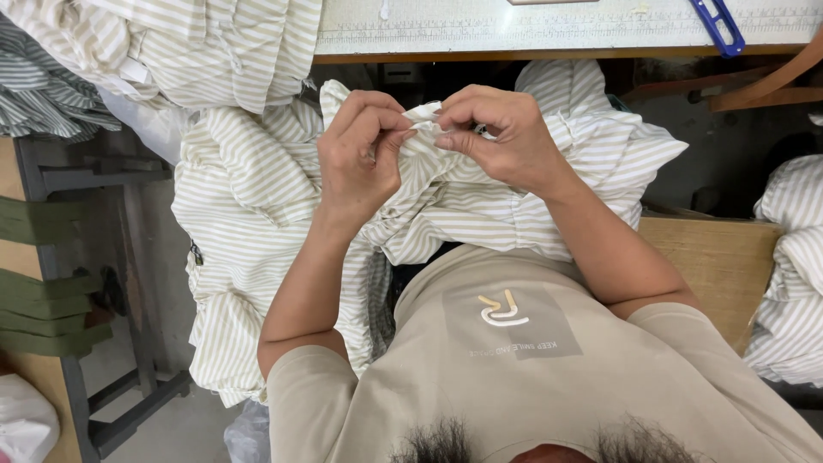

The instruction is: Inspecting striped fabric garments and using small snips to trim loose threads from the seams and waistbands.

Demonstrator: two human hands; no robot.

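My left hand (356, 150) and my right hand (501, 137) meet in front of my chest. Both pinch a small white fabric tab (423, 114) at the edge of a beige-and-white striped garment (249, 189). My fingertips are closed on the tab from both sides and almost touch. The garment is bunched under my hands, drapes over my lap and hangs down to the left.
A worktable (514, 34) with a ruled edge runs along the top, and a blue-handled tool (718, 26) lies on it. More striped garments are piled at the upper left (171, 43) and at the right (793, 274). Folded green fabric (39, 300) is stacked at the left beside a dark metal frame (129, 257).
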